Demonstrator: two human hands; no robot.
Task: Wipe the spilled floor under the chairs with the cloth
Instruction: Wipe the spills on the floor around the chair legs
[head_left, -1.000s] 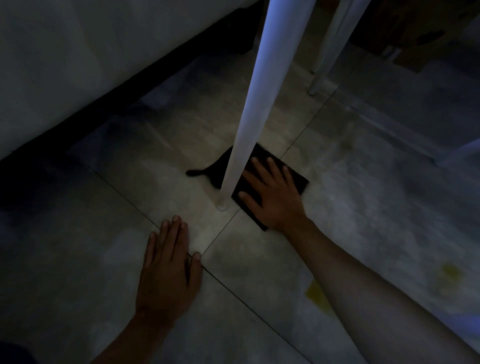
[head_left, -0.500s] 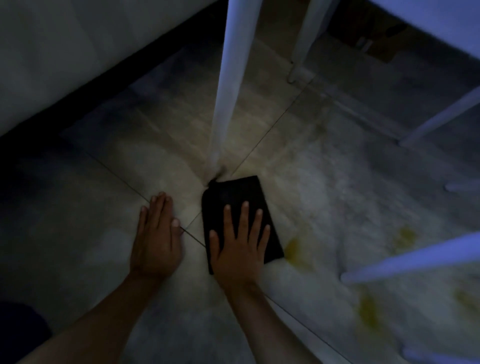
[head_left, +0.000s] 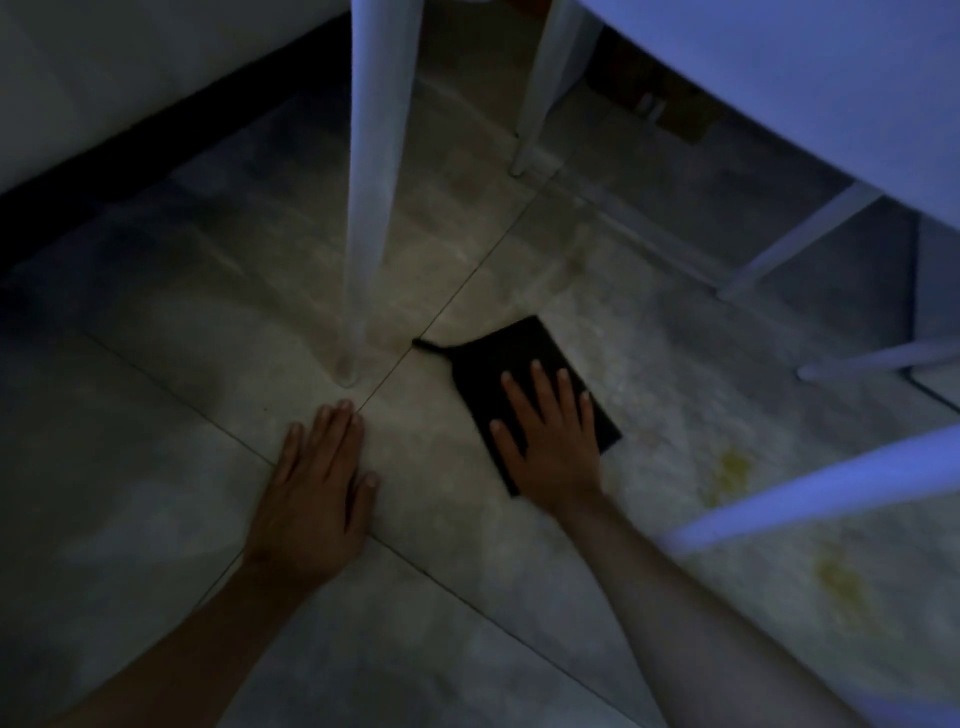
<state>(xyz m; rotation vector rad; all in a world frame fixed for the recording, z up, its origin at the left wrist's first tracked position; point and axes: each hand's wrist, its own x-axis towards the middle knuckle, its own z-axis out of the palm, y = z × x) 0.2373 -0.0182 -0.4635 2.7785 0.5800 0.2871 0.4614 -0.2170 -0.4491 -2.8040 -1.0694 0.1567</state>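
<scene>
A dark folded cloth (head_left: 511, 358) lies flat on the grey tiled floor (head_left: 208, 322), just right of a white chair leg (head_left: 371, 208). My right hand (head_left: 550, 441) presses on the cloth's near half, palm down with fingers spread. My left hand (head_left: 317, 493) rests flat on the bare tile to the left, near the foot of that leg, holding nothing. Yellowish spill spots (head_left: 727, 473) mark the floor to the right of the cloth, with another yellowish patch (head_left: 844, 587) nearer me.
More white chair legs stand around: one at the back (head_left: 545, 83), slanted legs at the right (head_left: 800, 244), and a rail (head_left: 810, 499) crossing low at the right. A white chair seat (head_left: 805, 78) overhangs the top right. A pale wall with dark skirting (head_left: 156, 140) runs along the left.
My right hand has slid the cloth from beside the chair leg toward me, then out to the right of the leg. My left hand stays planted on the tile.
</scene>
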